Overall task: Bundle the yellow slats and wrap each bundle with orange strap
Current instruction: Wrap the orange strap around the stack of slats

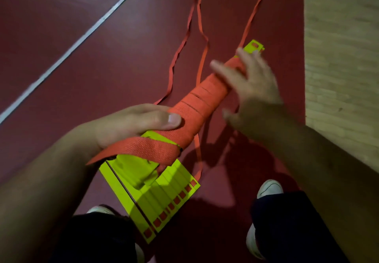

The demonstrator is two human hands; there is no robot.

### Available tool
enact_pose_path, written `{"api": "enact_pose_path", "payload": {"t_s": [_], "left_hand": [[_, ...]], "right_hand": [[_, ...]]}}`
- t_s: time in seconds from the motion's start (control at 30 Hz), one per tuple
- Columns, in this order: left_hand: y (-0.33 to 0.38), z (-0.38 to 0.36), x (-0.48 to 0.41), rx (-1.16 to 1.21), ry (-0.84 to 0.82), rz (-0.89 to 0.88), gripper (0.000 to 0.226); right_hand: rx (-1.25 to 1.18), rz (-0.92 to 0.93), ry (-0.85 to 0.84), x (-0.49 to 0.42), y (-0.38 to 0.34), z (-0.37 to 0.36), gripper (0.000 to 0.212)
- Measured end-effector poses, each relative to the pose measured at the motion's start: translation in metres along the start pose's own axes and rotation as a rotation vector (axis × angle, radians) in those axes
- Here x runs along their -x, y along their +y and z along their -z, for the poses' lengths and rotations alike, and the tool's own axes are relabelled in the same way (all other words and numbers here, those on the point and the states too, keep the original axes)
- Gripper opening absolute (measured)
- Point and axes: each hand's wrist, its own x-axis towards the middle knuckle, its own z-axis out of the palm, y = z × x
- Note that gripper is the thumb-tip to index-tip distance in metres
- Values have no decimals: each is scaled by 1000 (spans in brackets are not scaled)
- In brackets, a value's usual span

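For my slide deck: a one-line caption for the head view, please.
Left hand grips a yellow slat bundle wound in orange strap; right hand spreads over its far end.

Loose orange strap (200, 22) crosses open red floor (92, 82).

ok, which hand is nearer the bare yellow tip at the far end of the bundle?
Right. The right hand lies over the wrapped bundle, fingertips beside the yellow tip; the left hand grips the bundle's near end, well back from it.
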Motion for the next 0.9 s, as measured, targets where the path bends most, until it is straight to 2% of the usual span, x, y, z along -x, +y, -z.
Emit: {"api": "enact_pose_path", "payload": {"t_s": [0.07,0.17,0.2,0.27,0.3,0.37,0.4,0.47,0.5,0.53,0.57,0.6,0.67,0.7,0.77,0.9], "left_hand": [[4,3,2,0,-57,-27,88],[7,-2,12,51,-314,-106,58],[5,-3,14,59,-358,-118,54],[1,-5,10,147,-302,-78,64],[0,-6,8,260,-260,-6,74],[0,-10,10,443,-191,10,81],[1,-11,8,497,-173,-51,75],[8,-8,6,661,-156,-260,49],[8,-3,6,760,-172,-363,31],[9,0,6,829,-171,-429,25],[9,0,4,822,-98,-445,39],[9,-1,3,734,-2,-463,43],[13,-11,2,450,208,-529,13],[14,-16,2,359,279,-546,13],[11,-17,0,244,372,-546,31],[6,-7,-2,-156,585,-566,31]], "right_hand": [[57,121,-118,3,-7,-8,96],[-8,272,-255,6,-10,-19,80],[-51,308,-301,6,-10,-19,72],[-135,348,-339,7,-11,-18,60],[-171,333,-321,8,-13,-17,56],[-253,275,-230,10,-15,-15,54],[-305,234,-172,13,-14,-14,52],[-440,117,-53,14,-14,-12,39],[-490,46,-10,13,-14,-12,38],[-512,-15,16,14,-14,-13,40],[-511,-65,29,15,-15,-14,42],[-509,-103,31,15,-17,-15,42],[-518,-162,24,15,-21,-19,43],[-526,-176,18,15,-22,-21,45],[-558,-204,-26,13,-21,-24,50],[-522,-274,-74,12,-22,-27,46]]}}
